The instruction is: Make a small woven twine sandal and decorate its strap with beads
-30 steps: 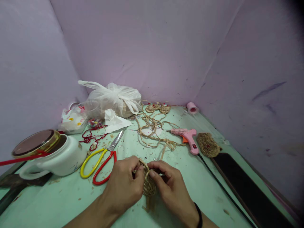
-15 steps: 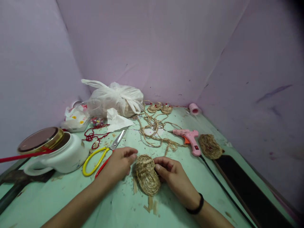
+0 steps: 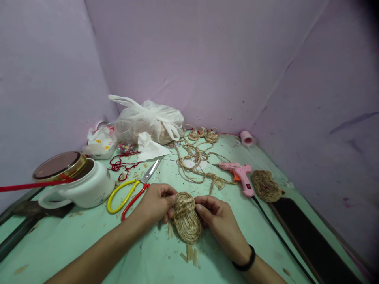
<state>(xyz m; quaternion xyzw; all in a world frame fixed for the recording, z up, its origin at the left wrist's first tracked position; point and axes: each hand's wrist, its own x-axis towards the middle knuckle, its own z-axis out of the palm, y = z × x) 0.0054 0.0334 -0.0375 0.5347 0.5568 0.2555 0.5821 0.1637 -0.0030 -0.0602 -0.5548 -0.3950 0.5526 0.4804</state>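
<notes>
A small woven jute sandal (image 3: 186, 220) lies flat on the green table (image 3: 89, 244) in front of me. My left hand (image 3: 155, 203) pinches its left edge near the strap with curled fingers. On the other side, my right hand (image 3: 217, 219), a black band on its wrist, grips the right edge of the sandal. Short cut jute pieces (image 3: 189, 254) lie just below the sandal. Scissors (image 3: 133, 188) with one yellow and one red handle rest close to my left hand.
A pink glue gun (image 3: 240, 176) with a black cord lies to the right, beside a second woven sole (image 3: 267, 186). Loose jute twine (image 3: 197, 165), red thread (image 3: 121, 165), a white plastic bag (image 3: 149, 120), a white pot (image 3: 79, 185) and a pink tape roll (image 3: 247, 138) surround the area. Purple walls enclose the table.
The sandal was lifted between both hands, then laid flat on the table. My left hand let go briefly and has come back to pinch its left edge.
</notes>
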